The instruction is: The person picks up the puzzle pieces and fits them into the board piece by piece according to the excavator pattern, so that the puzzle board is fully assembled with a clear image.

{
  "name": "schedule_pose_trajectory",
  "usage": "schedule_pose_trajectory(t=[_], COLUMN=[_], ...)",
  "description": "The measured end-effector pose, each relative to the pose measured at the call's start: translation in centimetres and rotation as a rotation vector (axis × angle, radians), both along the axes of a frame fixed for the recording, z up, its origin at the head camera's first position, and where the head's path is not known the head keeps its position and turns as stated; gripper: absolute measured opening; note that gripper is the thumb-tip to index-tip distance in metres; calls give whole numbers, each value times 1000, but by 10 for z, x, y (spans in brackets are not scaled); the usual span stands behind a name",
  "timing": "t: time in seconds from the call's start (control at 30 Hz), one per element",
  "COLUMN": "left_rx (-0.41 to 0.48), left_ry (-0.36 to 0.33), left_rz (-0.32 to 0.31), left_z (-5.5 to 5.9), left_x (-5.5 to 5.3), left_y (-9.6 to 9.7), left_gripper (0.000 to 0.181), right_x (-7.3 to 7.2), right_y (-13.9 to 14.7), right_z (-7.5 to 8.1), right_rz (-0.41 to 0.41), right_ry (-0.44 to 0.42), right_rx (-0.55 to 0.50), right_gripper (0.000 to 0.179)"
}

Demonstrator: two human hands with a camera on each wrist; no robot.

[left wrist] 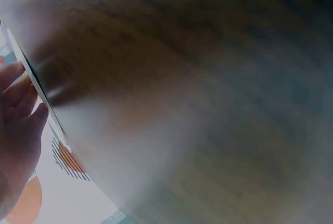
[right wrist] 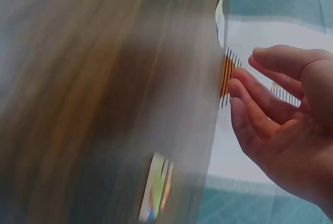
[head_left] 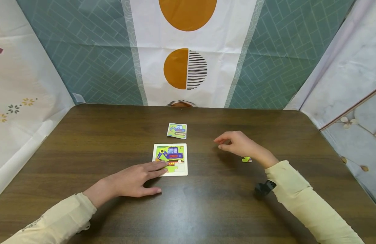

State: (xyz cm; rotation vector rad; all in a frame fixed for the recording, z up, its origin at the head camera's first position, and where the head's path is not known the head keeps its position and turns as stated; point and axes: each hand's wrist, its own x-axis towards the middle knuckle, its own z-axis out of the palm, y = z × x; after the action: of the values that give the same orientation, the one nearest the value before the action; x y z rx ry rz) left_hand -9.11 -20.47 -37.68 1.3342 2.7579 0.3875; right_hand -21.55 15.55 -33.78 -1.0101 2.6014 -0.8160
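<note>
My left hand point(head_left: 136, 179) rests its fairly straight fingers on the lower left of a square jigsaw puzzle board point(head_left: 186, 169) with a white rim and an excavator picture. A pale bare patch shows at the picture's lower right. In the left wrist view, the board point(left wrist: 39, 86) appears edge-on beside the fingers. To the right, my right hand point(head_left: 236, 144) hovers over the table with loosely bent fingers and nothing visible between them. A small green and yellow puzzle piece point(head_left: 246, 159) lies by the right wrist, partly hidden; in the right wrist view it point(right wrist: 157, 185) sits below the hand.
Behind the board lies a small picture card point(head_left: 177, 131) with a similar excavator, one edge slightly raised. The brown wooden table point(head_left: 188, 210) reaches back to a patterned cloth point(head_left: 111, 67). A dark device point(head_left: 265, 187) is strapped at the right wrist.
</note>
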Motion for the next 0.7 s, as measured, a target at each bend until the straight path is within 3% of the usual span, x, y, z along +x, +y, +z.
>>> schedule_pose_trajectory(t=[0.43,0.7], left_rx=[-5,-7], left_ry=[-8,-6], left_rz=[12,15], left_z=[1,0], left_x=[0,-1], left_y=[1,1], left_gripper=[62,63], right_x=[3,5], right_y=[60,82], right_z=[-9,-15], right_rz=[-124,-145], right_ry=[3,-23], right_rx=[32,31], right_gripper=[29,36])
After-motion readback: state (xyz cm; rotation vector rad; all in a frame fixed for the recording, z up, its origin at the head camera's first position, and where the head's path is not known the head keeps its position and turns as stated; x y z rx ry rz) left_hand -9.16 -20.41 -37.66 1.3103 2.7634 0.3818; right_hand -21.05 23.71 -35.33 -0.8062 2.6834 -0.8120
